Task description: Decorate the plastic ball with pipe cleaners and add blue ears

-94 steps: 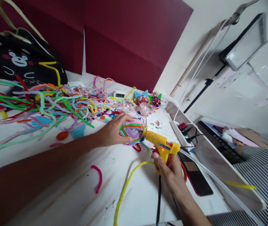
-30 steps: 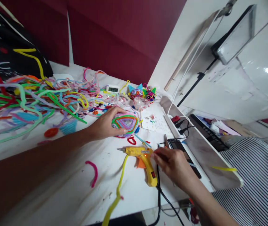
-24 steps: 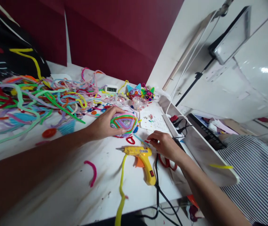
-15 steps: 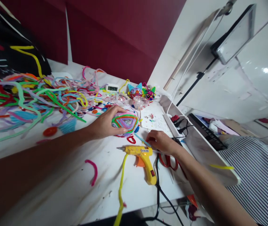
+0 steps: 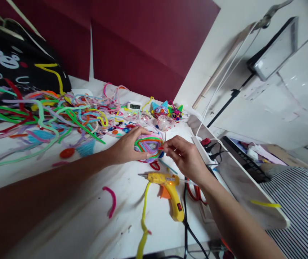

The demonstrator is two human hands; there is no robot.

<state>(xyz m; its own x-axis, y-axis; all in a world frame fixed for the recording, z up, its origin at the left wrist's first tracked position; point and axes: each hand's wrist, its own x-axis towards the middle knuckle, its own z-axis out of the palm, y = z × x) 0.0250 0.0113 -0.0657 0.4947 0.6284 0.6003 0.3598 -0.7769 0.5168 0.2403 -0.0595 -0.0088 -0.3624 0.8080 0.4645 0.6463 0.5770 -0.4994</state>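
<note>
My left hand (image 5: 128, 146) is wrapped round the left side of a rounded pipe-cleaner craft piece (image 5: 148, 146), banded in purple, orange, green and pink. At its right edge, the fingertips of my right hand (image 5: 182, 153) pinch a small red piece (image 5: 160, 148), probably pipe cleaner, against or very close to the surface. A red pipe-cleaner loop (image 5: 155, 165) lies just below the craft piece. Nearer me, a yellow hot glue gun (image 5: 167, 183) rests on its side with its nozzle pointing left. Red-handled scissors (image 5: 195, 192) are partly hidden beneath my right forearm.
Tangled pipe cleaners (image 5: 70, 111) cover the left of the white table (image 5: 78, 212). Behind stand a small digital clock (image 5: 134, 105), clear domes (image 5: 165, 123) and two finished animal heads (image 5: 159, 109). A power strip (image 5: 206, 149) and black cables lie right. A person in striped clothing (image 5: 299, 201) is beyond.
My right hand has moved up and left from the table by the scissors to the craft piece, with a red piece now showing in its fingertips. My left hand keeps its hold. The view has shifted slightly.
</note>
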